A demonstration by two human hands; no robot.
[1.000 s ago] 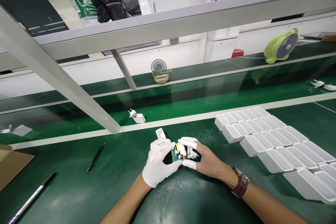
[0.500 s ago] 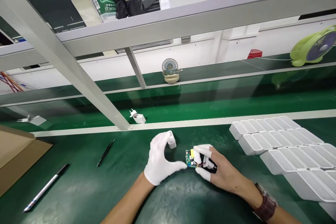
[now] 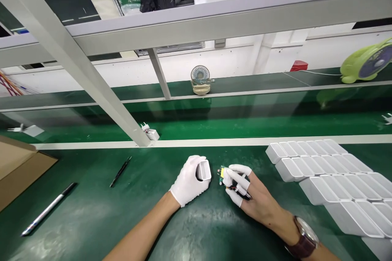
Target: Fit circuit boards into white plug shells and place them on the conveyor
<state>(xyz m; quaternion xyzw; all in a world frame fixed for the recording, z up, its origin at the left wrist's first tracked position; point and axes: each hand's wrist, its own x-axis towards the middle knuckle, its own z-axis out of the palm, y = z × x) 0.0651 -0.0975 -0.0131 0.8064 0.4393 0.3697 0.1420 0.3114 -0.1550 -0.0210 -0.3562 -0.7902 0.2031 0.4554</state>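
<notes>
My left hand [image 3: 190,182], in a white glove, is closed around a small white plastic case [image 3: 204,170]. The case's open end faces up, toward me. Just to its right, my right hand [image 3: 245,185], with white finger covers, grips a small green circuit board [image 3: 221,175] by its edges. A yellow component and a white block sit on the board, and thin wires run back under the fingers. Something dark and slim shows beneath those fingers; its kind is unclear. Board and case are apart, with a narrow gap between them.
Rows of white plastic cases [image 3: 324,187] stand at the right. Black tweezers [image 3: 121,172] and a marker pen [image 3: 49,210] lie at left, near a cardboard box [image 3: 24,171]. Beyond the pale rail, a white plug unit [image 3: 150,132] sits on a green belt. A slanted post [image 3: 101,94] crosses at left.
My left hand has closed on the white case and brought it upright beside the board. My right hand has tilted the board. The plug units on the belt have shifted left.
</notes>
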